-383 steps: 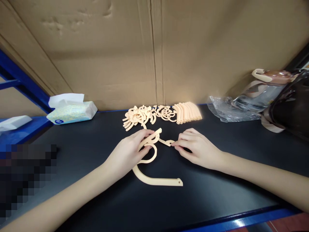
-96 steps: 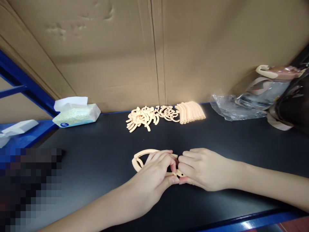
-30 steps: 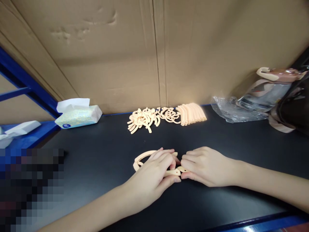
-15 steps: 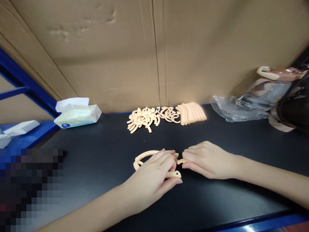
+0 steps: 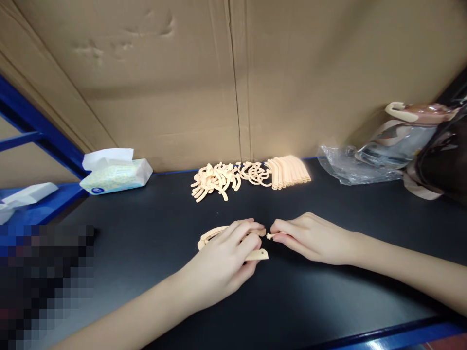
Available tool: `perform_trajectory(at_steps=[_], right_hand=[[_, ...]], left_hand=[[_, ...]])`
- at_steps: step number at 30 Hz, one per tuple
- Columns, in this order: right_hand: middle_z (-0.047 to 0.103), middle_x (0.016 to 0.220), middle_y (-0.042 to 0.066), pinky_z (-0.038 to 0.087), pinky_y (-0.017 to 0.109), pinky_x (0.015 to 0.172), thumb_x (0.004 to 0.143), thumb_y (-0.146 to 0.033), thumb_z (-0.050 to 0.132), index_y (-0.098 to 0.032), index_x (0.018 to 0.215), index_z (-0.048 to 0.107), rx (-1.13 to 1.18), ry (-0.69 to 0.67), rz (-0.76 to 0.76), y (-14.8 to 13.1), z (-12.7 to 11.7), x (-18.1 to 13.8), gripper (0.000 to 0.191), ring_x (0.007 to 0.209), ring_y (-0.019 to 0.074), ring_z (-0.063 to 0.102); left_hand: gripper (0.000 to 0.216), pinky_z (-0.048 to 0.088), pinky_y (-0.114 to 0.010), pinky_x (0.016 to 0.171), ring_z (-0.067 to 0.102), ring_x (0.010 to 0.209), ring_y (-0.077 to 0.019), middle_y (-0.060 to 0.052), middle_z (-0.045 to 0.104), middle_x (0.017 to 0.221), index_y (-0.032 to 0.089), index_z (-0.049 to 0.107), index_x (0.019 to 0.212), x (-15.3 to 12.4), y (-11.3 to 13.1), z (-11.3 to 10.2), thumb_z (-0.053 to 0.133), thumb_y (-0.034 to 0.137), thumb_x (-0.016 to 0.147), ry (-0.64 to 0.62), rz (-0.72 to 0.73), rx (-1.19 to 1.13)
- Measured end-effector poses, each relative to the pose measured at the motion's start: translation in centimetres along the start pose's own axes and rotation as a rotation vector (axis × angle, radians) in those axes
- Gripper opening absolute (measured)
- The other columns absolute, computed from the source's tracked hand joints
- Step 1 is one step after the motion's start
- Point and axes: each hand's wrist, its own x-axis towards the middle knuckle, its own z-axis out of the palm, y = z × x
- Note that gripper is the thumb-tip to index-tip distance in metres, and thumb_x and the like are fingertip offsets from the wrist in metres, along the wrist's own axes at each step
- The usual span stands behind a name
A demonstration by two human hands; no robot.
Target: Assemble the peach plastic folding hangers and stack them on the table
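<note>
My left hand [image 5: 222, 260] lies closed over a cream plastic curved part [image 5: 209, 233] on the black table [image 5: 153, 262], fingers pressing it down; one flat end of the part [image 5: 260, 254] sticks out under my fingertips. My right hand [image 5: 310, 237] pinches a small cream piece [image 5: 269, 236] between thumb and fingers, just right of the left fingertips, with a small gap between them. Most of the curved part is hidden under my left hand.
At the back of the table lie a heap of loose cream curved pieces [image 5: 215, 179] and a neat row of stacked ones [image 5: 290, 170]. A tissue pack [image 5: 115, 173] sits back left, a crumpled clear bag [image 5: 346, 165] and a dark bag [image 5: 441, 165] back right. Cardboard [image 5: 233, 78] walls the rear.
My hands have drawn a little apart: the right one lifted away to the right with the small piece, and the left one slid slightly back with the curved part.
</note>
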Motion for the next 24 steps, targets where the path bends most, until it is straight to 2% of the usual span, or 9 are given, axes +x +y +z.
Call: perform_trajectory(at_steps=[2,4,9,14,19,22,24], right_hand=[[0.059,0.071,0.0,0.03,0.025,0.051,0.101,-0.029,0.026,-0.019,0.09,0.047,-0.006,0.001,-0.008,0.1,0.05,0.03,0.026,0.052,0.0135,0.052],[0.059,0.071,0.0,0.03,0.025,0.052,0.101,-0.028,0.026,-0.019,0.091,0.047,-0.003,-0.002,-0.006,0.15,0.06,0.06,0.025,0.053,0.0137,0.052],[0.059,0.073,0.0,0.032,0.025,0.053,0.099,-0.025,0.03,-0.018,0.097,0.048,0.027,-0.02,0.0,0.11,-0.07,0.07,0.019,0.054,0.0137,0.052],[0.055,0.07,-0.001,0.034,0.024,0.054,0.1,-0.026,0.027,-0.018,0.097,0.048,0.108,0.004,0.025,-0.17,-0.16,0.07,0.022,0.055,0.0137,0.051],[0.056,0.073,0.0,0.036,0.024,0.056,0.1,-0.027,0.025,-0.019,0.097,0.047,0.201,0.026,0.058,-0.48,-0.22,0.13,0.023,0.057,0.0136,0.052],[0.057,0.075,0.001,0.037,0.024,0.057,0.101,-0.028,0.025,-0.019,0.096,0.047,0.238,0.027,0.074,-0.55,-0.2,0.13,0.025,0.059,0.0135,0.053],[0.057,0.076,0.0,0.037,0.024,0.057,0.101,-0.028,0.025,-0.019,0.096,0.047,0.254,0.028,0.087,-0.56,-0.19,0.15,0.025,0.059,0.0132,0.052]], left_hand=[[0.013,0.048,-0.037,0.095,0.047,0.122,-0.0223,-0.007,0.055,0.124,0.021,0.05,0.103,-0.02,-0.37,-0.01,0.041,0.019,0.094,0.035,0.019,0.037],[0.014,0.049,-0.037,0.094,0.051,0.117,-0.0214,-0.007,0.056,0.122,0.021,0.052,0.101,-0.02,-0.66,-0.01,0.04,0.023,0.096,0.073,-0.001,0.045],[0.019,0.045,-0.04,0.099,0.054,0.114,-0.0228,-0.008,0.058,0.118,0.019,0.056,0.102,0.16,-0.93,-0.11,0.044,0.032,0.095,0.154,-0.044,0.058],[0.026,0.049,-0.04,0.092,0.054,0.111,-0.0239,-0.008,0.051,0.128,0.019,0.056,0.107,0.35,-0.64,-0.29,0.038,0.034,0.096,0.061,-0.161,0.033],[0.029,0.041,-0.043,0.102,0.046,0.121,-0.0237,-0.009,0.046,0.132,0.018,0.049,0.118,0.25,-0.24,-0.32,0.032,0.022,0.095,0.034,-0.108,0.015],[0.026,0.036,-0.045,0.107,0.042,0.125,-0.0239,-0.01,0.046,0.134,0.018,0.05,0.113,0.17,-0.23,-0.22,0.031,0.022,0.096,0.022,-0.082,0.019],[0.023,0.037,-0.045,0.106,0.042,0.125,-0.0245,-0.009,0.044,0.136,0.019,0.052,0.108,0.13,-0.3,-0.13,0.032,0.024,0.097,0.001,-0.098,0.011]])
